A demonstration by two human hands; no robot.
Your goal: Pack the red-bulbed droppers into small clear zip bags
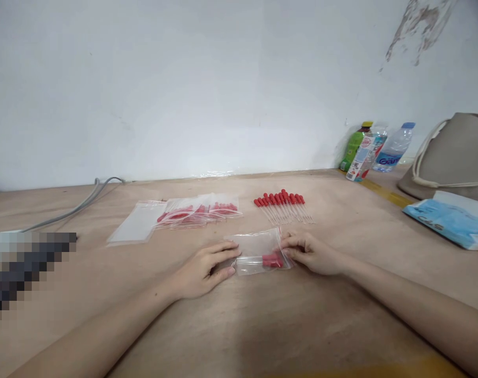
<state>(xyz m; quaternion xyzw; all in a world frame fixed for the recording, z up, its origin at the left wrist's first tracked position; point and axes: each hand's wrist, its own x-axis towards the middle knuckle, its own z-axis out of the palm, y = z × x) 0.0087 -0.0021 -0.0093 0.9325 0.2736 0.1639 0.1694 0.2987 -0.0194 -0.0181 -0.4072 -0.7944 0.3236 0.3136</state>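
Note:
A clear zip bag lies flat on the wooden table in front of me. Inside it are droppers with red rubber bulbs; their clear stems point left. My left hand holds the bag's left end, fingers on top and thumb at the lower corner. At the right end, my right hand pinches the bag's red-lined edge between thumb and fingers. Behind the bag, several loose red-bulbed droppers lie fanned side by side, bulbs toward the wall.
Filled bags of droppers overlap at the back, beside a stack of flat bags. A grey cable runs along the left. Drink bottles, a grey bag and a blue tissue pack stand or lie at right.

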